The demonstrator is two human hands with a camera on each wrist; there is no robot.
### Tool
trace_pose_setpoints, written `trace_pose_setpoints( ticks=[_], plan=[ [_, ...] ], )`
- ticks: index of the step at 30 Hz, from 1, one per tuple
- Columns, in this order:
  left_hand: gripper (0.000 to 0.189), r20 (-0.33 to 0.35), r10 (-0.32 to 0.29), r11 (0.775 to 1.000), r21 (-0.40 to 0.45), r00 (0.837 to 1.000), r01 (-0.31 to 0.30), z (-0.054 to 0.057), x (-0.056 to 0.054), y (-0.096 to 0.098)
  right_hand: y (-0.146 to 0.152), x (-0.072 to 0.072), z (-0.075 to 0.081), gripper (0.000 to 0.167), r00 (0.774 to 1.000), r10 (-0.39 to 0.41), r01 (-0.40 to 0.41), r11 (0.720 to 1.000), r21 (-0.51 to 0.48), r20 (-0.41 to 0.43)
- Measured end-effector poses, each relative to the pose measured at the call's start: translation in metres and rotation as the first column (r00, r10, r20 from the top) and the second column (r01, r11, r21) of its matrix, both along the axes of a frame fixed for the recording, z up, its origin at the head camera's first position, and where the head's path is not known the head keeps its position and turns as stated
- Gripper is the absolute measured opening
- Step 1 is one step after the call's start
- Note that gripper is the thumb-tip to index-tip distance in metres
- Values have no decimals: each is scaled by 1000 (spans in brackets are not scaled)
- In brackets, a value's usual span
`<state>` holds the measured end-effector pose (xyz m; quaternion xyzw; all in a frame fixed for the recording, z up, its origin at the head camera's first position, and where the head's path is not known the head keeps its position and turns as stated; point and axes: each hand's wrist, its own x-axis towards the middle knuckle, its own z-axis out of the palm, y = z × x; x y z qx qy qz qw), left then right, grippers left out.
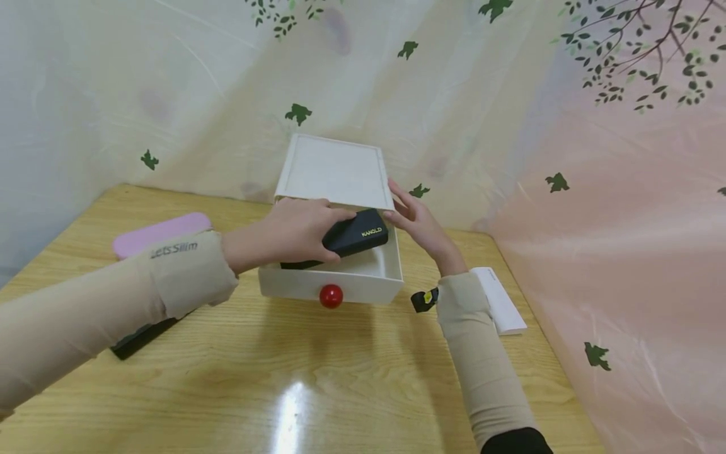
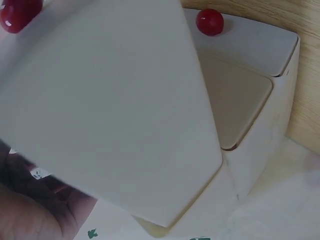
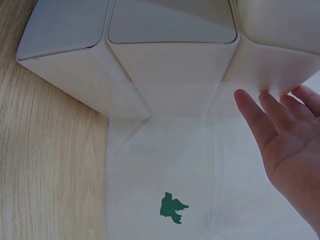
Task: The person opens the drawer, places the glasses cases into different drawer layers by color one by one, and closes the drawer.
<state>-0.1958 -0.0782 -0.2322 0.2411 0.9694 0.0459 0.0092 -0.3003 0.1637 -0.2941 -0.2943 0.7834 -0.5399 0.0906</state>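
Note:
My left hand (image 1: 292, 228) grips a black case (image 1: 358, 233) with gold "KANOLD" lettering. It holds the case slanted over the open top drawer (image 1: 333, 284) of a white drawer unit (image 1: 334, 169). A red ball knob (image 1: 331, 296) sits on the drawer's front. In the left wrist view the pulled-out drawer (image 2: 115, 110) hides the case and part of the left hand (image 2: 35, 210). My right hand (image 1: 422, 230) rests at the unit's right side near its top edge. The right wrist view shows those fingers (image 3: 272, 107) loosely extended against the white side wall.
A pink-purple case (image 1: 161, 233) lies left on the wooden table (image 1: 238, 378), with a black object (image 1: 144, 337) partly under the left sleeve. Beside the right sleeve are a small black-and-yellow item (image 1: 424, 300) and a white box (image 1: 499, 301). A patterned sheet (image 1: 215, 101) hangs behind.

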Motion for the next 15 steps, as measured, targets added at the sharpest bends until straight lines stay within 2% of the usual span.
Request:
trace_pose_setpoints(
  ticks=[5, 15],
  plan=[
    [73, -5, -9, 999, -50, 1000, 9, -6, -4, 2, 0, 1, 0, 66, 1000, -29, 29, 999, 20, 11],
    [69, -35, -37, 998, -50, 999, 35, -16, -7, 3, 1, 1, -1, 66, 999, -37, 36, 999, 34, 27]
  ],
)
